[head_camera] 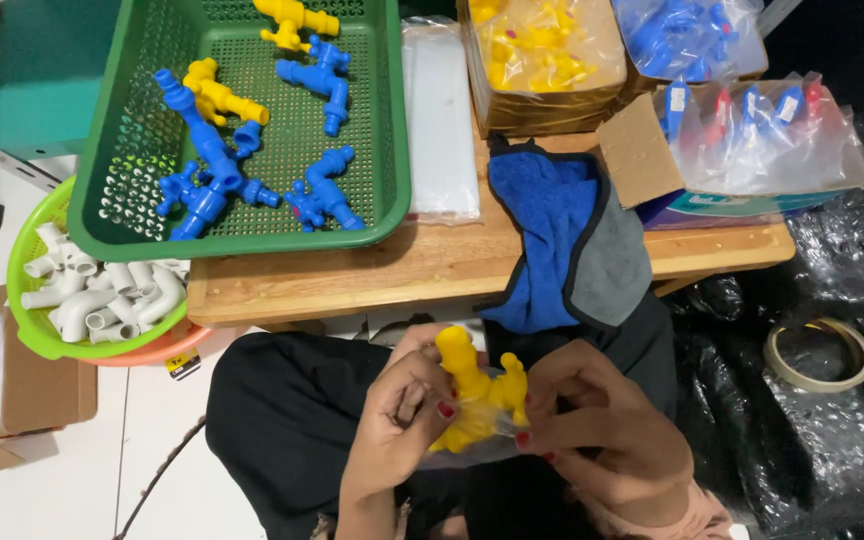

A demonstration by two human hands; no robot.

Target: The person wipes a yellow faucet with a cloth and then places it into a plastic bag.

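Observation:
Over my lap, both hands hold a yellow plastic tap (474,388) that sits partly inside a small clear plastic bag (462,455). My left hand (392,430) grips the tap's lower body and the bag's edge. My right hand (602,425) pinches the bag and the tap's right side. The tap's top sticks up between my hands.
A green basket (132,140) with several blue and yellow taps stands on a wooden table (372,270). A blue and grey cloth (567,235) hangs over the table's edge. Boxes of bagged taps (542,60) stand behind. White pipe elbows (102,295) fill a light-green bowl. A tape roll (820,353) lies right.

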